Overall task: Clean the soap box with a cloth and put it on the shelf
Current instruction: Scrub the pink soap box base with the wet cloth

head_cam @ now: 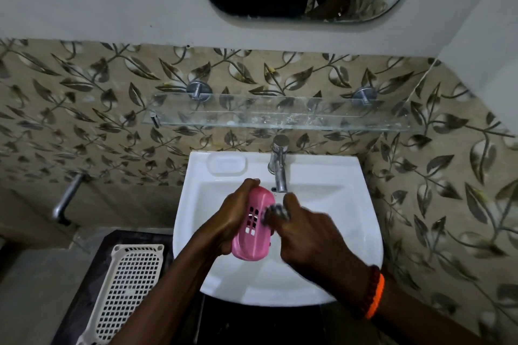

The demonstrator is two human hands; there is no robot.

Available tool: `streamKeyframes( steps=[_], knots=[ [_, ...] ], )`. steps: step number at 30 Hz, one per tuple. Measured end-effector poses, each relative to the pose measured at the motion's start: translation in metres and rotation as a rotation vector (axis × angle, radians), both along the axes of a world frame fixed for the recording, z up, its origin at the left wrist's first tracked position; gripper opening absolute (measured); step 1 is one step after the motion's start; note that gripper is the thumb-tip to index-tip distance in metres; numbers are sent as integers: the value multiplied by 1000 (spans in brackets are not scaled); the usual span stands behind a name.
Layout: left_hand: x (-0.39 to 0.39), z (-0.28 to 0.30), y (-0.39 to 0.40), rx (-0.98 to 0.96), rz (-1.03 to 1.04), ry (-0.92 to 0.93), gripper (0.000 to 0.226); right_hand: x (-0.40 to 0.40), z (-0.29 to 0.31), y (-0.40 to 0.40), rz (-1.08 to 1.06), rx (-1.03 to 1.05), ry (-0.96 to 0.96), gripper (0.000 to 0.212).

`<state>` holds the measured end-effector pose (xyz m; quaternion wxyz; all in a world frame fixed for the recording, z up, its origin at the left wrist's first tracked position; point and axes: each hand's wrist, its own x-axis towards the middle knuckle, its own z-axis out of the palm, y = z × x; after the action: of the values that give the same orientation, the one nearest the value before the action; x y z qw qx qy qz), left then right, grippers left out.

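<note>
Over the bowl of the white ceramic wash basin (350, 232), near its middle and just below the chrome tap (279, 168), the left hand (235, 216) holds the pink plastic soap box (253, 225) with the fingers wrapped around its left side and the slotted bottom facing up. The right hand (311, 232) is curled closed on a small grey cloth (276, 211), which it presses against the right edge of the box. The long glass shelf (280, 113) is on the leaf-patterned tiled wall above the basin.
</note>
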<state>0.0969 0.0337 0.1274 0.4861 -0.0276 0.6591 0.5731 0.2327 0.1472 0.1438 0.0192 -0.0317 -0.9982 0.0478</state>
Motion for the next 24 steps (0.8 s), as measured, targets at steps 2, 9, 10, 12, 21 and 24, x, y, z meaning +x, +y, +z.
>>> streamKeyframes(
  steps=[2, 9, 10, 12, 21, 24],
  knots=[
    [0, -2, -1, -19, -5, 30, 69, 13, -4, -10, 101, -153, -122, 40],
    [-5, 6, 3, 44, -70, -49, 62, -17, 9, 17, -30, 1, 27, 40],
    [-6, 5, 4, 46, -32, -37, 63, -13, 7, 13, -17, -22, 15, 40],
    [-8, 1, 5, 52, 29, -22, 69, 2, -5, -2, 4, -182, -36, 40],
    [-4, -9, 0, 267, 140, -157, 81, 2, -21, -21, -12, -891, 28, 42],
    [-2, -9, 1, 334, 221, -143, 81, -3, -20, -30, -85, -860, 111, 46]
  ],
)
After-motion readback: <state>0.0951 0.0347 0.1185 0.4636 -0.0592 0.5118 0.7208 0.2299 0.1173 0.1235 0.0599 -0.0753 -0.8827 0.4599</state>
